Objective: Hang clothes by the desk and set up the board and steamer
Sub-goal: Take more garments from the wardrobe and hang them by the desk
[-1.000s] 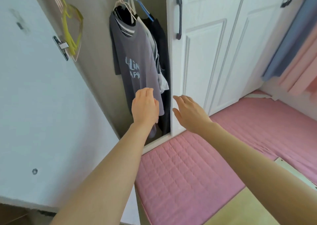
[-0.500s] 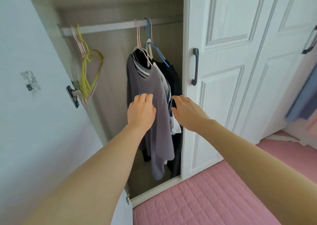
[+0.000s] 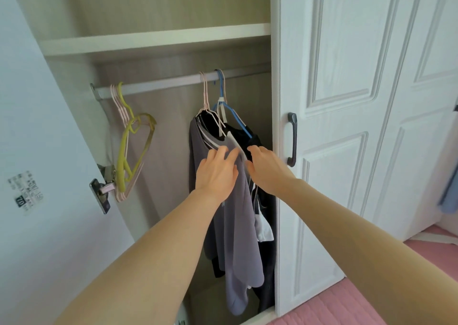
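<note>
— Where are the clothes?
— On the rail [image 3: 161, 85] in the open wardrobe, near its right end. The grey shirt [image 3: 238, 225] hangs in front, with a white garment [image 3: 264, 228] and a black garment [image 3: 269, 262] behind it.
— And the person's hands?
— The left hand [image 3: 216, 173] lies on the grey shirt below the collar, fingers straight and close together. The right hand [image 3: 269, 171] is just beside it, fingers loosely stretched, tips touching the black garment, gripping nothing.
— Anything else?
— Empty hangers [image 3: 133, 146] at the rail's left end.
</note>
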